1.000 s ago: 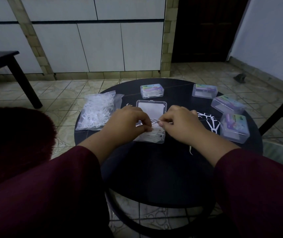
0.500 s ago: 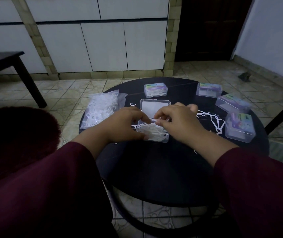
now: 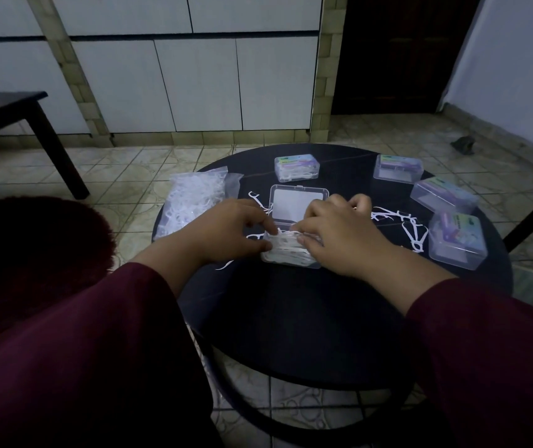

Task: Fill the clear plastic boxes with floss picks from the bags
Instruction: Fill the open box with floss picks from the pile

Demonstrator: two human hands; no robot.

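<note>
Here, my left hand [image 3: 229,232] and my right hand [image 3: 339,234] meet over the open clear plastic box [image 3: 291,227] at the middle of the round black table [image 3: 291,318]. The fingers of both hands curl onto the heap of white floss picks [image 3: 286,245] in its lower half; my hands hide most of the heap, so the exact grip is hard to make out. The raised lid is partly covered by my right hand. A clear bag of floss picks [image 3: 190,202] lies to the left. Loose white picks [image 3: 410,227] lie to the right, just beside four closed labelled clear boxes [image 3: 457,242]. Dim light obscures the labels.
</note>
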